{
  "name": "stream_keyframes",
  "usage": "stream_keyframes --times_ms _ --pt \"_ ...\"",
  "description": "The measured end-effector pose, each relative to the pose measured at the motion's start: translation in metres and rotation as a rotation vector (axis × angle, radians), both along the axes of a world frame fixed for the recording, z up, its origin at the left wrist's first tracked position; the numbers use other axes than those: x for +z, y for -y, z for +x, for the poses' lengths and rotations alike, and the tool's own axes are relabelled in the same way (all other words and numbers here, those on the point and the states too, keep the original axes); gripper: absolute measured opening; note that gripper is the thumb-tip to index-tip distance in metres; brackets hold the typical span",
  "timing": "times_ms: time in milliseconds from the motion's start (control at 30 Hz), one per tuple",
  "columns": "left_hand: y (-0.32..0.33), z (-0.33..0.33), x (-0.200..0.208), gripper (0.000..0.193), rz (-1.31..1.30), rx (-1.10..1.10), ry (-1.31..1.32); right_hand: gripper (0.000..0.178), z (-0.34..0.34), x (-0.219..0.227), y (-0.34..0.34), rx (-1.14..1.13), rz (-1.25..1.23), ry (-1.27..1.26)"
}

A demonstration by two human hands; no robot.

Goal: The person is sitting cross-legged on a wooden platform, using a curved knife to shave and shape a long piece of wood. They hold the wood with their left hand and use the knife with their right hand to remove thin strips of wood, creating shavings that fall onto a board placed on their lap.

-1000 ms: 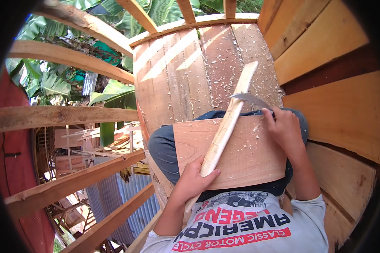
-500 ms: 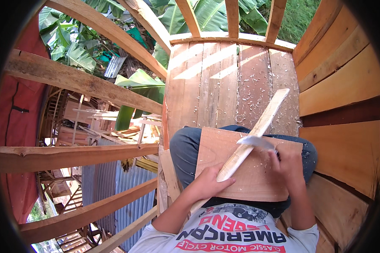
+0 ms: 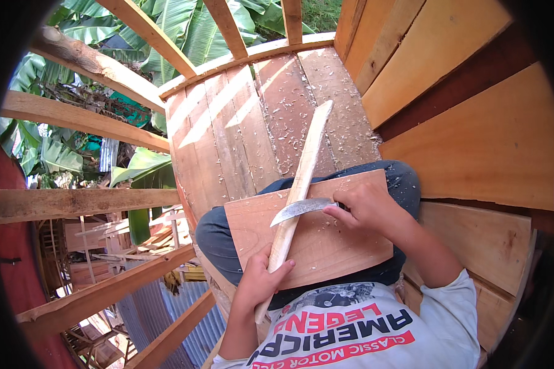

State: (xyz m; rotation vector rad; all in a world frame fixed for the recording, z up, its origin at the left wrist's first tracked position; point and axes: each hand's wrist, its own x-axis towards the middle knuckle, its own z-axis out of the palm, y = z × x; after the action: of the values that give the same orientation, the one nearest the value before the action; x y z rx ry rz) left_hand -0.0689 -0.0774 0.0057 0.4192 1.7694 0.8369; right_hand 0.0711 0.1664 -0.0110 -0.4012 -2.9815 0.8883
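The fingers of the left hand are curled around the stick, close to its near end, with the thumb lying along its side. This grip seems to be there so the stick can't slide or roll. The fingers of the right hand are wrapped tight around the handle of the knife. The hand hides most of that handle. The curved blade lies across the stick, just past the left hand, and its tip points left. It looks like it touches the wood, but I can't be sure from above.

The stick lies at a slant over the board, and its far end pokes out past it, over the floor. The board sits on the lap, on top of the blue pants. I think it is there to give the stick a flat, hard place to rest and to keep the blade off the legs. The legs are folded, which makes a wide seat for the board.

Now the counting: two hands, one knife, one stick and one board on the lap. Farther out, little wood shavings are all over the floor, too many to count. I count five long rails on the left side and three more bars at the far end, with big green leaves behind them.
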Motion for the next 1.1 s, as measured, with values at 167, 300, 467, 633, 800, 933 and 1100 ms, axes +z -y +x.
stream_keyframes --times_ms 167,300,467,633,800,933,1100 --pt "0.000 0.000 0.001 0.046 0.022 -0.014 -0.079 0.047 -0.011 -0.003 -0.007 -0.405 0.070 0.084" --pt "0.000 -0.002 0.005 0.045 -0.013 0.021 -0.024 0.043 -0.014 0.003 -0.001 -0.087 0.102 -0.022" --pt "0.001 0.002 0.006 0.043 -0.013 0.001 -0.021 0.042 -0.016 0.011 -0.030 -0.425 0.101 0.099" --pt "-0.005 0.000 0.009 0.043 -0.066 0.035 0.025 0.045 -0.016 -0.004 -0.029 -0.344 0.069 0.030" --pt "0.001 0.002 0.005 0.043 -0.024 0.042 -0.007 0.046 -0.018 0.005 -0.017 -0.193 0.022 0.104" --pt "-0.004 -0.001 0.005 0.043 -0.019 0.017 -0.007 0.052 -0.033 -0.009 -0.068 -0.520 0.134 0.020" --pt "-0.002 0.000 0.006 0.042 -0.019 0.057 0.006 0.053 -0.034 -0.013 -0.039 -0.227 0.142 0.012"
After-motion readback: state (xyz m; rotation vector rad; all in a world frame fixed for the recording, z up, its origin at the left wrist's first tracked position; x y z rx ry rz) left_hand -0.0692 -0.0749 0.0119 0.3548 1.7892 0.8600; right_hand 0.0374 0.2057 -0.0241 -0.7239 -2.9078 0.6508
